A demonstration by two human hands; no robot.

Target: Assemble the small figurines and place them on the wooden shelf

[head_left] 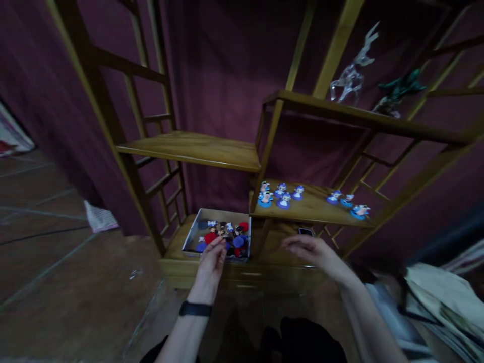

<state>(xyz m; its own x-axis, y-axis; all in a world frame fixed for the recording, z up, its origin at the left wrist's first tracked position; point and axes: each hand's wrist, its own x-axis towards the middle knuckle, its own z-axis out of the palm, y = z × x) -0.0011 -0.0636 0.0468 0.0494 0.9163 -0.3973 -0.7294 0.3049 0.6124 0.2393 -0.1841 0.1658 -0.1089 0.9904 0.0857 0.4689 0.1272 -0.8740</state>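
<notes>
My left hand (214, 256), with a dark band on the wrist, is over the front edge of a shallow open box (192, 241). Its fingers are drawn together at the toys, and what they hold, if anything, is hidden. Inside the box lie several small figurines (238, 242) with red, blue and black round bases, some tipped over. My right hand (308, 248) hovers in front of the lower shelf, slightly blurred, fingers stretched out and nothing visible in them. Above it, small figurines on blue and purple bases (284, 200) stand upright on the middle shelf (315, 209).
The wooden shelf unit (189, 148) has posts and lattice sides around the box. A clear deer figure (350, 80) and a green ornament (403, 88) stand on the upper right shelf. A dark flat device (305, 232) lies behind my right hand. Papers and bags (442, 297) are at right.
</notes>
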